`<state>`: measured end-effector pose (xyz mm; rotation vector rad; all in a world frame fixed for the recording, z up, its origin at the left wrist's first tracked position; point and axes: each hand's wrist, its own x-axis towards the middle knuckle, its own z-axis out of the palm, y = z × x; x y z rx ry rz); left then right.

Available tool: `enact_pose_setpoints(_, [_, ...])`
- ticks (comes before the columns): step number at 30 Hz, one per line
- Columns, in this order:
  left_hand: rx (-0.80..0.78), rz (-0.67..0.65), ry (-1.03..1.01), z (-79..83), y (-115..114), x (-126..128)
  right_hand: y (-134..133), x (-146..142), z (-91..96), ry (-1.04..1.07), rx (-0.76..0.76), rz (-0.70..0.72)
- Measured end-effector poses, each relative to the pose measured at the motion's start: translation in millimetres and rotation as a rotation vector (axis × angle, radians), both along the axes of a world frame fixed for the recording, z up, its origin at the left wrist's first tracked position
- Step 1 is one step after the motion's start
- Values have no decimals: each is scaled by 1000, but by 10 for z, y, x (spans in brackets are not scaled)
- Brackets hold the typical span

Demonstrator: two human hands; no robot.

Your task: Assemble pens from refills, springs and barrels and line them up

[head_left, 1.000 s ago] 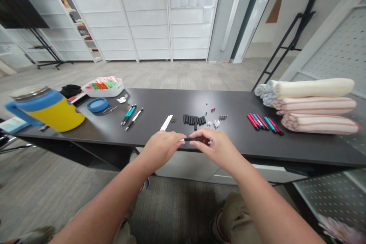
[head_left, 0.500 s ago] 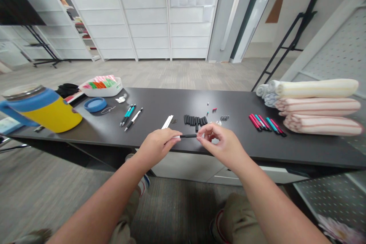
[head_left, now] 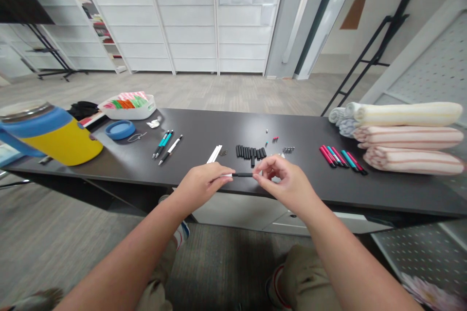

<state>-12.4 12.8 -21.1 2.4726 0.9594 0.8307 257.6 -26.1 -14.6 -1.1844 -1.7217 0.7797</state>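
Moved since a second ago: right hand (head_left: 291, 175), from around the slim black cylindrical sleeve (head_left: 242, 175) to its right end, baring more of it.
Sleeve: level, above the near edge of the dark, flat-topped table (head_left: 207, 129).
Left hand (head_left: 203, 180): thumb and fingers pinched on the white tubular barrel (head_left: 229, 175), against the sleeve's left end.
Right hand: thumb and forefinger closed at the sleeve's right tip; any smaller part between them hidden.
Step, as judged: fitting at that tip; next move calls for steady alignment.
Beyond: short black cylindrical sleeves (head_left: 245, 151), grouped; slender white rods (head_left: 214, 154), to their left.
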Motion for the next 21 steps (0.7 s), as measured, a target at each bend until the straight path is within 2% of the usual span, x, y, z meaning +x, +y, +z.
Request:
enact_pose_setpoints(12, [19,-7,7,8,13,80,-32,10,10,22,37,-28])
enact_pose_setpoints(21, [1,-26,1,-22,22,180,-88,44,89,-121,60,-30])
